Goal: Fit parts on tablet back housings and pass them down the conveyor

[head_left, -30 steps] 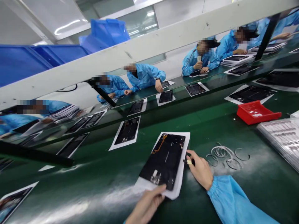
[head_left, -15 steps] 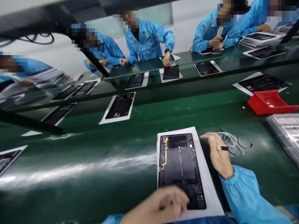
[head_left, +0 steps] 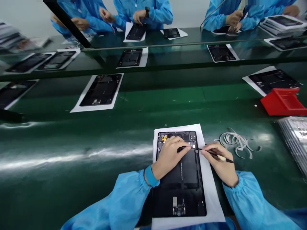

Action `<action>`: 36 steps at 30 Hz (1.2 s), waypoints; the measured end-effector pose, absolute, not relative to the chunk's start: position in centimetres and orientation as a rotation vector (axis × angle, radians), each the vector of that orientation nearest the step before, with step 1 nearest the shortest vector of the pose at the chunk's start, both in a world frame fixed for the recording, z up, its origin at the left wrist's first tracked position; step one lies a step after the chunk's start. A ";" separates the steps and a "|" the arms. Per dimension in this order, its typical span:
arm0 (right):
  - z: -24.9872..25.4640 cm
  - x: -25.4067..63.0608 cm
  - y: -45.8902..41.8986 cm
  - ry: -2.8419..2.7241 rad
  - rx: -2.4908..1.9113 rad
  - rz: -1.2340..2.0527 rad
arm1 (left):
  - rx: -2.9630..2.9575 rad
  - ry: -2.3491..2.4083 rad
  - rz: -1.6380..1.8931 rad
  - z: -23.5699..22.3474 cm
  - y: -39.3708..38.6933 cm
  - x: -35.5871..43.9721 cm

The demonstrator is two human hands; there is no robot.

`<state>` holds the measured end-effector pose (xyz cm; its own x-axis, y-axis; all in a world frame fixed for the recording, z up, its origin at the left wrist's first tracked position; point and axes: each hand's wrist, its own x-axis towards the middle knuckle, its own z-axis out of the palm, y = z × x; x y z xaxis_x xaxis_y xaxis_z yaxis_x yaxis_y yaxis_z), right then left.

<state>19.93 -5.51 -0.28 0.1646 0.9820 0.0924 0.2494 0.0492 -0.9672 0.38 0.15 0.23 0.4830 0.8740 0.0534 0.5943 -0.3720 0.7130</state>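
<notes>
Black tablet (head_left: 189, 179) lies flat on a white paper sheet (head_left: 212, 198), on the green table (head_left: 96, 185) right in front of the person. Orange strip (head_left: 164, 138) near its top left corner, small circuit board (head_left: 179, 209) at the near end. Left hand (head_left: 169, 156) over the tablet's upper part, fingers bent, thumb and fingertips close together by the top right area; can't tell if they pinch anything. Blue band (head_left: 151, 176) at that wrist. Right hand (head_left: 222, 166) just right of the tablet, over the paper's edge, fingers closed around a thin tool (head_left: 222, 157), dark with a pale section, tip pointing left over the tablet's upper right edge. Exact contact too small to tell.

Beyond the right hand: loose pile of pale curled strips (head_left: 233, 140). Farther right, red tray (head_left: 284, 102) and stacked clear trays (head_left: 297, 137). Second tablet (head_left: 103, 89) on paper, far left; third tablet (head_left: 275, 81) behind the red tray. Across the table, co-workers in blue sleeves, one with a hand (head_left: 139, 16) at another tablet (head_left: 136, 32).
</notes>
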 end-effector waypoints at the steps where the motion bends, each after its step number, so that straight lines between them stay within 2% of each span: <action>1: -0.3 20.0 -5.6 -1.299 -1.411 0.897 | 2.101 1.208 0.557 0.3 0.2 0.4; 24: -0.2 19.6 -5.1 -1.261 -1.492 0.866 | 2.377 1.132 0.498 0.3 -0.2 0.3; 36: -0.2 19.1 -4.3 -1.239 -1.491 0.937 | 2.212 1.204 0.519 0.6 -0.2 0.8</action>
<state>19.06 -4.34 -0.18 0.1933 0.9810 0.0137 0.2540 -0.0365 -0.9665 0.76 -0.20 0.59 0.5214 0.8507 0.0672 0.6328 -0.4383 0.6383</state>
